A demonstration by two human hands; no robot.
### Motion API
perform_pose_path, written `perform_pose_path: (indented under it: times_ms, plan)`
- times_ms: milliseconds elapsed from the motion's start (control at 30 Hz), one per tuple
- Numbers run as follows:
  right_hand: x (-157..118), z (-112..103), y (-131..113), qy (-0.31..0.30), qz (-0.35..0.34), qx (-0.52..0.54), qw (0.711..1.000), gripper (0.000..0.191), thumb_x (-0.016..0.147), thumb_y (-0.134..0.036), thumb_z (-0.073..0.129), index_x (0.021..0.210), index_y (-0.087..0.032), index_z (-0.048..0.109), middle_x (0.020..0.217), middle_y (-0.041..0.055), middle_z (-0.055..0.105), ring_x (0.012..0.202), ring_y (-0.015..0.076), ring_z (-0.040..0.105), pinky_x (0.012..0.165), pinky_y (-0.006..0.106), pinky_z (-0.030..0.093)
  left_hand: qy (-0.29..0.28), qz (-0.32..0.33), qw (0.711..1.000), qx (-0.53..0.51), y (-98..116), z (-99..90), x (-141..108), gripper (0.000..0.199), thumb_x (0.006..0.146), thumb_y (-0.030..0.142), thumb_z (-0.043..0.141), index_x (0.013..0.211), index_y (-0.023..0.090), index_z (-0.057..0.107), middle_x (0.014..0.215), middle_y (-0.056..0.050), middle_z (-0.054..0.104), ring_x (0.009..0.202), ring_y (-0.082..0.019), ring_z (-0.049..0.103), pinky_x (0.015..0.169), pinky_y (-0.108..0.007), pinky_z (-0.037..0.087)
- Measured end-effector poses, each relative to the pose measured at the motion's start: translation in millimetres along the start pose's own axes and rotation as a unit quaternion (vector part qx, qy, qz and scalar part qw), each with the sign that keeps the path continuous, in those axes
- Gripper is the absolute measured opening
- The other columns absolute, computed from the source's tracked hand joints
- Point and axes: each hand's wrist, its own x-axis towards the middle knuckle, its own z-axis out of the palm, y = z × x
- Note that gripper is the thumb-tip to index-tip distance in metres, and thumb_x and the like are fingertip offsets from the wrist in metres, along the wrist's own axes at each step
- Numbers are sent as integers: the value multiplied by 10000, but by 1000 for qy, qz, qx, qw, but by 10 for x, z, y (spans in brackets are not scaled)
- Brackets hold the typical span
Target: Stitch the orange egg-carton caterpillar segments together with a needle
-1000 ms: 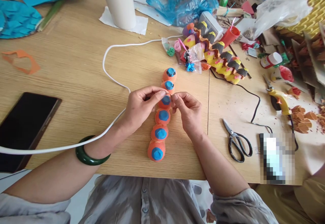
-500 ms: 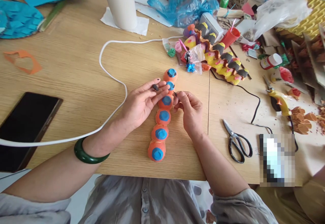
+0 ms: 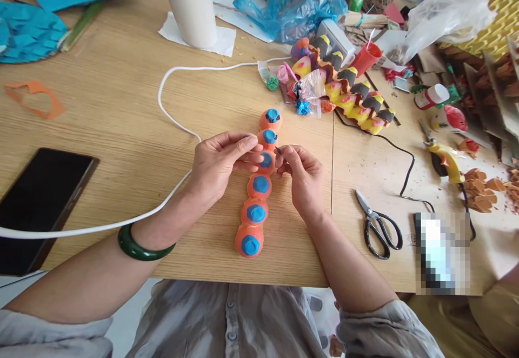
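Observation:
A strip of orange-painted egg-carton cups (image 3: 242,233) lies lengthwise on the table, each cup topped with a flat blue disc (image 3: 256,213). Small dark pieces sit on the discs of the two far cups. My left hand (image 3: 213,166) is closed over the strip's left side, thumb pressed to the forefinger; the dark clay-like lump it held is now hidden. To the right of the third cup, my right hand (image 3: 305,180) pinches a tiny dark clay-like piece (image 3: 278,151) between thumb and forefinger.
Black-handled scissors (image 3: 377,223) lie to the right, near a yellow glue gun (image 3: 445,160). A white cable (image 3: 162,90) loops left past a phone (image 3: 44,201). Farther back are a painted egg-carton piece (image 3: 351,90), a blue plastic bag (image 3: 300,6) and a white cylinder (image 3: 190,6).
My left hand has turned and closed, its thumb coming down over the dark lump that lay visible on its fingers. The right hand keeps its pinch almost in place.

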Motion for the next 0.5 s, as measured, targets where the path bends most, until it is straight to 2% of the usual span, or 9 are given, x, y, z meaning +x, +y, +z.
perform_pose_path:
  times_ms: [100,167,267,367,500]
  plan:
    - [3,2,4,-2,0,-1,1000,378,901,-581,730,781,-224,703,718,-17,638,630,110,549,586,262,509,1,12,1000,3,-8,-10,19,245,748,322,885,741,165,698,664,13,709,513,-76,611,497,-193,505]
    - [8,3,8,-5,3,-8,1000,415,894,-627,715,780,-227,699,717,-14,638,629,115,548,586,268,516,-5,0,1000,-7,-6,-8,27,254,755,323,875,707,169,678,639,20,687,496,-69,583,499,-197,502]
    - [11,6,9,-9,4,-7,1000,461,880,-680,699,782,-230,700,716,-9,638,629,124,553,585,280,526,-18,-26,998,-46,1,1,37,194,807,318,819,786,155,716,728,-2,729,584,-91,656,581,-207,566]
    - [5,9,3,-14,4,10,1000,411,850,-632,770,807,-227,714,740,-4,660,631,129,566,595,291,537,-27,-35,995,-94,4,5,54,108,836,220,742,900,132,744,808,-19,749,696,-110,713,656,-212,605]
    - [-1,9,3,-16,0,30,999,379,773,-566,873,828,-227,711,728,-15,669,591,126,561,568,292,522,-35,-53,988,-140,21,2,71,127,818,132,632,881,101,738,797,-25,704,634,-83,644,544,-173,536]
